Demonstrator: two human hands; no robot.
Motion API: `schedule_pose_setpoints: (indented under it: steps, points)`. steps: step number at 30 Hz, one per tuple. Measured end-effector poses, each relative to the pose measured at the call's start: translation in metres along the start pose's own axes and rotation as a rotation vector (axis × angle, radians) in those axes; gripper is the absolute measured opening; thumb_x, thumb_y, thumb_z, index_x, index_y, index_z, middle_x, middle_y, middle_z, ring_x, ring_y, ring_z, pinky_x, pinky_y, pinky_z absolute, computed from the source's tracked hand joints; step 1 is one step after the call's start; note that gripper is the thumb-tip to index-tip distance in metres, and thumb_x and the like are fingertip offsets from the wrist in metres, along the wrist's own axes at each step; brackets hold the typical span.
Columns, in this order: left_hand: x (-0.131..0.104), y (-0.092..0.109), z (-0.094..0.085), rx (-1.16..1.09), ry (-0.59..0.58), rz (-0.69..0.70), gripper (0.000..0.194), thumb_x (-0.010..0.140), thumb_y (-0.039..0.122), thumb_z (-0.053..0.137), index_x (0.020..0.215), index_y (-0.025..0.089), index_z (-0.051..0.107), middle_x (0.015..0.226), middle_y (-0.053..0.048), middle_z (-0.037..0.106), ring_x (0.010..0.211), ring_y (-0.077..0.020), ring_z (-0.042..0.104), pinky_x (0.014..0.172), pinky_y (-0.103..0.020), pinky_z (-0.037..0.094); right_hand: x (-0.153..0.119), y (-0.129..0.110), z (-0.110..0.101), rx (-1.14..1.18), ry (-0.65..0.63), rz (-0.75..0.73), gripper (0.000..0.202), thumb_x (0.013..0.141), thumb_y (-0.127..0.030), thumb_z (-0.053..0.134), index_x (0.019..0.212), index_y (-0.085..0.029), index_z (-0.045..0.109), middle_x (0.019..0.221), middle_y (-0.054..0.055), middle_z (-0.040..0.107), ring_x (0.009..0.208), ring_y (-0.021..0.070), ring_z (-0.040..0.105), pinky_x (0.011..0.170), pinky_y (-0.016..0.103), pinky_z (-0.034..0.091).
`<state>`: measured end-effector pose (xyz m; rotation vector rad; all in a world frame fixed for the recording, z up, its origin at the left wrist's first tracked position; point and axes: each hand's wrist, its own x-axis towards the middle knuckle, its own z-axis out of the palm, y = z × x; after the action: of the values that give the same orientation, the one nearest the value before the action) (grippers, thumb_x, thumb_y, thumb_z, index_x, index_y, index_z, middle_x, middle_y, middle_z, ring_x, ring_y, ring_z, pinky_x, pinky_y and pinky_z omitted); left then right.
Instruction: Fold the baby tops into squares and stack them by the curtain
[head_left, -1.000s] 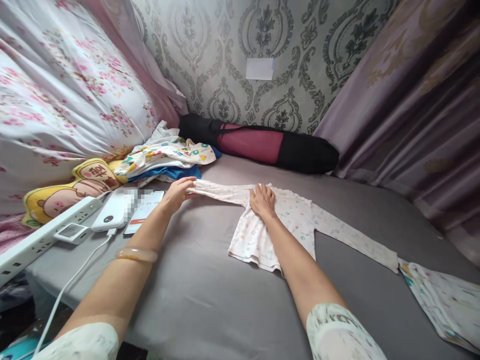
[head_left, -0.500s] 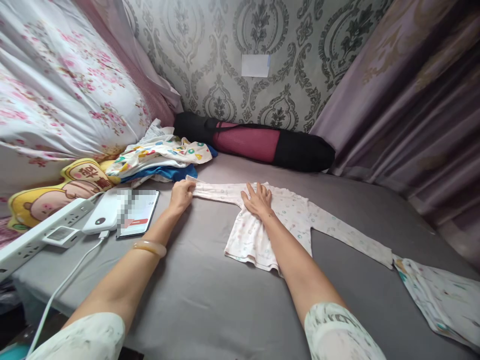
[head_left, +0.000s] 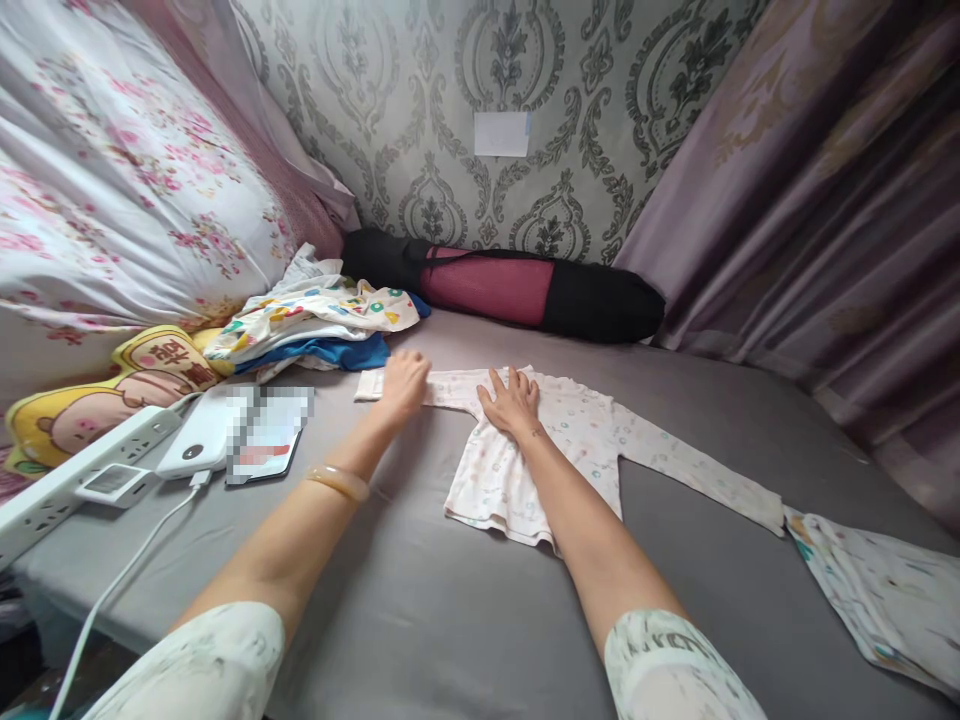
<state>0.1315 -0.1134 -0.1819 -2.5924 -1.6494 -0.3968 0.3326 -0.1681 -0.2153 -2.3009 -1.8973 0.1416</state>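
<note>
A small white long-sleeved shirt (head_left: 577,440) with a faint coloured print lies spread on the grey sheet. My right hand (head_left: 511,402) presses on its chest near the shoulder, fingers spread. My left hand (head_left: 407,382) is closed in a loose fist over the left-hand sleeve, slightly blurred, with no cloth seen pulled up in it. The cuff (head_left: 367,385) of that sleeve lies flat beyond the fist. The other sleeve (head_left: 697,475) stretches to the right and meets a folded printed garment (head_left: 885,590).
A heap of clothes (head_left: 315,310) lies at the back left, beside a yellow cartoon cushion (head_left: 82,400). Nearer are a power strip (head_left: 82,480), a white power bank (head_left: 206,430) with a cable, and a phone (head_left: 270,440). A long black-and-maroon bag (head_left: 487,285) lies along the wall.
My left hand has let go of the cuff and moved right along the sleeve. My right hand stays on the shirt's chest. The view has shifted slightly.
</note>
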Motion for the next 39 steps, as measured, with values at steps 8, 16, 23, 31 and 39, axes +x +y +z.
schedule_pose_setpoints:
  steps: [8,16,23,31,39]
  points:
    - [0.011,0.063,0.053,-0.379,-0.022,0.265,0.039,0.087,0.008,0.040,0.121,0.012,0.059,0.120,-0.018,0.065,0.115,-0.0247,0.059,0.101,-0.037,0.044,-0.001,0.000,0.000,-0.009,0.028,0.002,0.060,0.098,-0.059,0.023,0.151,-0.034,0.035,0.159,0.010,0.027,0.145,0.0280,0.022,0.114,0.051,0.010]
    - [-0.008,0.035,0.044,-0.174,-0.192,0.052,0.053,0.100,0.037,0.032,0.145,0.012,0.040,0.156,-0.016,0.034,0.146,-0.0289,0.028,0.119,-0.047,0.020,-0.001,0.000,0.000,0.003,0.036,-0.003,0.060,0.097,-0.059,0.026,0.151,-0.032,0.036,0.159,0.011,0.028,0.145,0.0282,0.021,0.114,0.050,0.009]
    - [-0.022,-0.011,0.034,-0.107,-0.185,-0.074,0.057,0.100,0.040,0.025,0.148,0.013,0.038,0.157,-0.016,0.032,0.147,-0.0265,0.025,0.119,-0.045,0.018,-0.002,0.000,-0.002,0.009,0.007,-0.001,0.061,0.097,-0.059,0.026,0.151,-0.032,0.035,0.159,0.011,0.027,0.146,0.0282,0.019,0.115,0.050,0.008]
    - [-0.023,-0.062,0.024,-0.097,-0.210,-0.193,0.060,0.099,0.039,0.021,0.149,0.009,0.036,0.157,-0.017,0.031,0.148,-0.0255,0.024,0.119,-0.044,0.014,-0.001,0.000,-0.001,0.010,0.008,0.000,0.061,0.097,-0.059,0.026,0.151,-0.033,0.035,0.160,0.011,0.027,0.145,0.0279,0.020,0.115,0.050,0.009]
    - [-0.026,-0.069,0.030,-0.011,-0.157,-0.109,0.060,0.098,0.045,0.024,0.146,0.012,0.040,0.155,-0.018,0.036,0.146,-0.0281,0.028,0.117,-0.048,0.018,-0.002,-0.001,-0.001,0.061,0.013,-0.012,0.062,0.097,-0.059,0.026,0.150,-0.030,0.037,0.160,0.011,0.025,0.146,0.0281,0.018,0.116,0.051,0.006]
